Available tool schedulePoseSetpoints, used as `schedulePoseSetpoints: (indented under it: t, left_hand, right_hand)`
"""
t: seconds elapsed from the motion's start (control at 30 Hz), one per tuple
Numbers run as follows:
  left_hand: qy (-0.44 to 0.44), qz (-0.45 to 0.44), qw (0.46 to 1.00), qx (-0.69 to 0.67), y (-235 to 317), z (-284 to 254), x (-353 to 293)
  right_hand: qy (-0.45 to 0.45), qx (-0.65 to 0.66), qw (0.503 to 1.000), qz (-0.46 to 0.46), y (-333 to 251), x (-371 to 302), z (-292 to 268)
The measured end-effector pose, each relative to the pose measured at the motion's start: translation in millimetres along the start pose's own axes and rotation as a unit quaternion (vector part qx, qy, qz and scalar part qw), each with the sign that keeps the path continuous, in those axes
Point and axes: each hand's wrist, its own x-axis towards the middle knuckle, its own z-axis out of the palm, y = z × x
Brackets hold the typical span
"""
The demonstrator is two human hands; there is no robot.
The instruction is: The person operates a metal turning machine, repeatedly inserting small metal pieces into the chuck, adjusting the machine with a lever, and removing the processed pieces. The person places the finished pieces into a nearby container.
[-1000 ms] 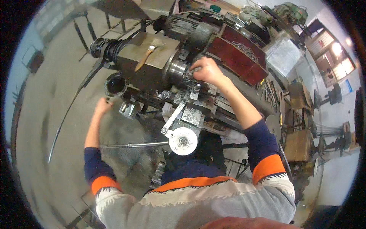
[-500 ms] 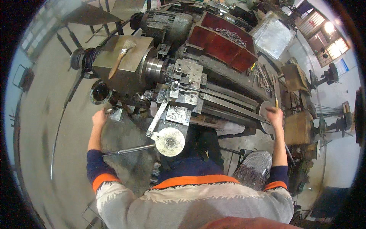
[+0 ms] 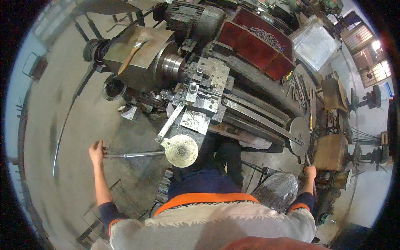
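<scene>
At the left, my left hand (image 3: 96,152) is closed at the outer end of a long metal lever (image 3: 135,154). That lever runs to a round, pale disc (image 3: 181,151) on the lathe's carriage. My right hand (image 3: 309,172) grips a thin metal rod handle (image 3: 307,160) below the large grey disc (image 3: 299,136) at the right end of the machine. Between them is the small lathe (image 3: 208,89), with its tool post (image 3: 201,98) close to the shiny round chuck (image 3: 172,66). A flat bar handle (image 3: 170,123) slants down from the tool post.
A wooden-handled brush (image 3: 132,56) lies on the headstock. Behind the bed stands a red metal bin (image 3: 252,50) holding metal pieces; a motor (image 3: 193,21) is beside it. Hand tools (image 3: 296,89) lie at the right. A silvery, textured round object (image 3: 277,187) sits near my right arm.
My left hand has moved from the small handle under the headstock down to the long lever's end. My right hand has dropped from the grey disc to the rod below. The view has shifted slightly.
</scene>
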Motion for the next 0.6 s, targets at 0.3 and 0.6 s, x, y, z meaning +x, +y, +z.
schedulePoseSetpoints:
  t: [0.3,0.6]
  left_hand:
    - [0.092,0.076,0.989,-0.093,-26.7,20.5,41.7]
    - [0.091,0.099,0.987,-0.087,-31.5,21.7,65.8]
  right_hand:
    - [0.073,0.079,0.991,0.082,5.5,-92.7,44.2]
    - [0.079,0.164,0.983,0.032,2.5,-106.5,47.8]
